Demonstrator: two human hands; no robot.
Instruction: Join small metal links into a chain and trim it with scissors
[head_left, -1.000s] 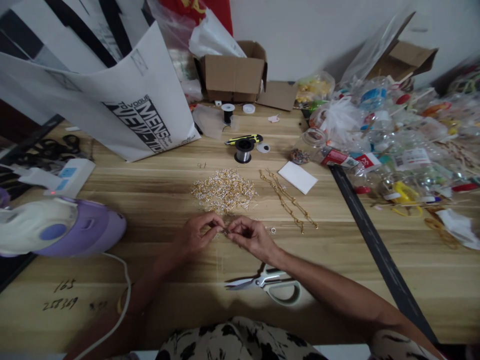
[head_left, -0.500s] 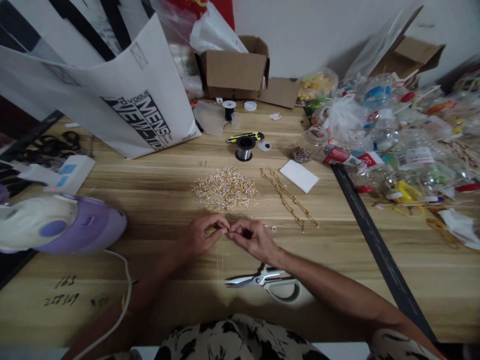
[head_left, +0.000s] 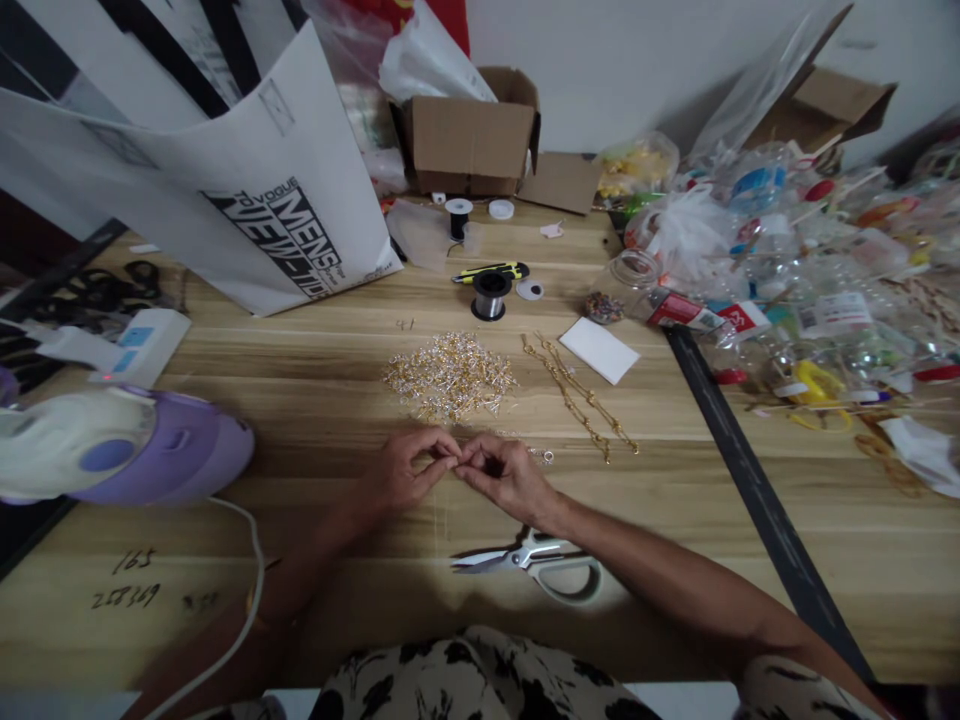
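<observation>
My left hand and my right hand meet fingertip to fingertip above the table. Each is closed in a pinch, and what sits between the fingers is too small to make out. A faint thin line hangs below the left fingertips. Just beyond the hands lies a heap of small gold and silver beads. Close to the right hand's knuckles, a small silver ring-shaped piece rests on the wood, partly joined by other tiny pieces. Two gold beaded chains are laid out further right. Scissors lie with blades apart below the right wrist.
At the back stand a wire spool, a yellow utility knife and a cardboard box. A folded white paper lies right of the chains. Plastic bottles crowd the right; a purple-white appliance and a white bag occupy the left.
Hardly anything differs. Both hands keep the same pinch in the same place, and the view has shifted very slightly.
</observation>
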